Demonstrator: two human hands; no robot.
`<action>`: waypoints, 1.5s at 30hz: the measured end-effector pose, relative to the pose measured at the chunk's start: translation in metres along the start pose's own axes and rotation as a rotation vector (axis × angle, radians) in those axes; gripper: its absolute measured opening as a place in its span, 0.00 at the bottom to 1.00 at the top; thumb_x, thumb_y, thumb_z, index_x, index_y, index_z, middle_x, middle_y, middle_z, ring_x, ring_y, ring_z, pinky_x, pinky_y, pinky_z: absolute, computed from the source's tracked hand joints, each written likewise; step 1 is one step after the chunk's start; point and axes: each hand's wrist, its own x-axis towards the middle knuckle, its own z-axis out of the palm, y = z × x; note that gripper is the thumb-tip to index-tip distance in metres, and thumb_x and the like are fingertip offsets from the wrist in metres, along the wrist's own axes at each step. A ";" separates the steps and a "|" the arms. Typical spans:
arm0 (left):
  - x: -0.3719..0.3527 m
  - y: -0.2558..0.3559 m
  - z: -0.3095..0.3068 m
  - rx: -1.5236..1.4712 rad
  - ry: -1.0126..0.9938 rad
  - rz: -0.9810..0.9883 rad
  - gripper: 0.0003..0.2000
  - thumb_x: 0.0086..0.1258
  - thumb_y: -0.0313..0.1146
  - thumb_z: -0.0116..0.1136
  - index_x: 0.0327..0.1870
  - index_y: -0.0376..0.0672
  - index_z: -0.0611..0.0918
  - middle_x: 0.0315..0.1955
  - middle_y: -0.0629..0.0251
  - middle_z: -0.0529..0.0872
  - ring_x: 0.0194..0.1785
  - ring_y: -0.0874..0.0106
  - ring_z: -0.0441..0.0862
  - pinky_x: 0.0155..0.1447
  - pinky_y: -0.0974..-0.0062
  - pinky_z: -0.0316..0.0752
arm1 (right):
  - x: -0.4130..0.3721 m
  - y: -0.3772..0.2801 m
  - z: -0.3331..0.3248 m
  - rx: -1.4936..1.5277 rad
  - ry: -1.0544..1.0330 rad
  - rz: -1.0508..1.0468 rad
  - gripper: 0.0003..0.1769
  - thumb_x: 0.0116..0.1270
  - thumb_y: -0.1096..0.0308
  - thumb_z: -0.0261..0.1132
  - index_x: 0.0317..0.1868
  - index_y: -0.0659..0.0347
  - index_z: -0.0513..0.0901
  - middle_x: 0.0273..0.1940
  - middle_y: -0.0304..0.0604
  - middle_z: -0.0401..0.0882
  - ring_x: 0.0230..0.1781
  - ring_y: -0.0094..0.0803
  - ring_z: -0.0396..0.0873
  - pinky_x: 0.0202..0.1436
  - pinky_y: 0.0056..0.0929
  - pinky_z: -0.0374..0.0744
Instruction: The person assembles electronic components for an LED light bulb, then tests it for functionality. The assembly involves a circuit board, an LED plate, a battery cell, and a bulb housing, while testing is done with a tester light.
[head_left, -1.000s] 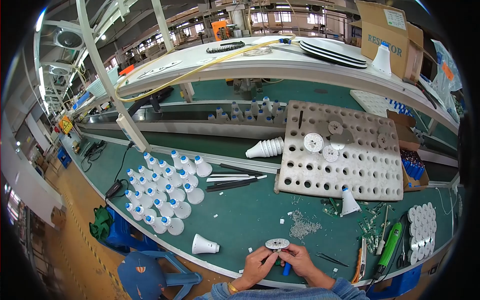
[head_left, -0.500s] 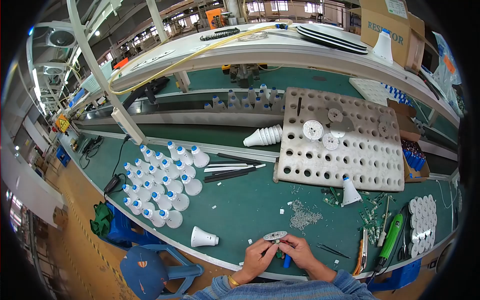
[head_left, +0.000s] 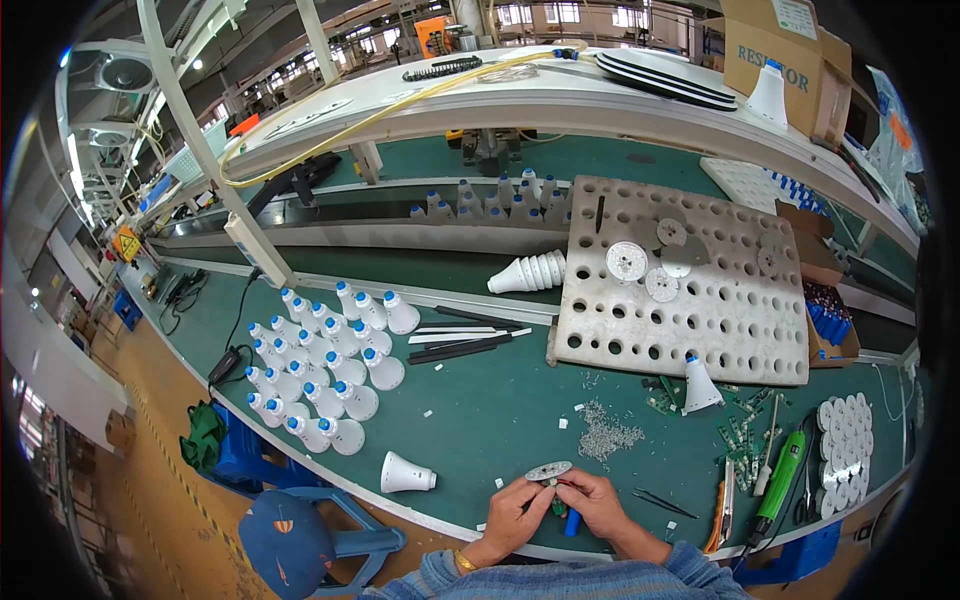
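Note:
Close to the table's front edge, both hands hold one small assembly: a round LED board [head_left: 548, 471] tilted on top, a green circuit board [head_left: 558, 507] below it and a blue cylindrical battery [head_left: 573, 522] hanging underneath. My left hand [head_left: 512, 514] is closed, fingertips pinched at the green board under the disc. My right hand [head_left: 600, 507] pinches from the other side, just above the battery; its fingertips partly hide thin wires. A white bulb housing [head_left: 408, 473] lies on its side to the left. Tweezers [head_left: 665, 502] rest to the right.
Blue-tipped white bulbs [head_left: 345, 400] stand grouped at left. A holed foam board [head_left: 690, 330] carries several discs. Small loose parts [head_left: 608, 432] lie ahead. A green power tool [head_left: 782, 485], a cutter knife [head_left: 721, 508] and stacked white discs [head_left: 846, 450] are at right.
Almost nothing differs. The LED board has tilted or shifted very slightly to the left, while both hands keep their pinch on the assembly.

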 end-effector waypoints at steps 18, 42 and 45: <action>0.000 -0.001 0.000 0.008 -0.016 0.009 0.06 0.65 0.28 0.58 0.30 0.34 0.80 0.26 0.57 0.80 0.27 0.62 0.79 0.32 0.71 0.72 | 0.000 0.002 -0.001 0.007 0.001 -0.001 0.14 0.69 0.68 0.58 0.52 0.64 0.78 0.41 0.33 0.77 0.36 0.18 0.73 0.36 0.20 0.75; 0.000 0.000 0.001 0.010 -0.007 -0.005 0.07 0.66 0.28 0.58 0.29 0.34 0.80 0.25 0.58 0.80 0.26 0.63 0.78 0.31 0.72 0.71 | 0.000 0.004 0.000 0.059 0.024 0.018 0.13 0.69 0.67 0.59 0.50 0.64 0.78 0.38 0.34 0.79 0.34 0.17 0.73 0.35 0.20 0.75; 0.000 0.000 0.001 0.013 -0.004 0.005 0.07 0.66 0.29 0.58 0.29 0.34 0.80 0.25 0.58 0.80 0.26 0.63 0.78 0.31 0.71 0.71 | 0.001 0.006 0.000 0.058 0.024 0.013 0.13 0.69 0.67 0.60 0.50 0.64 0.78 0.38 0.34 0.79 0.34 0.17 0.73 0.35 0.20 0.75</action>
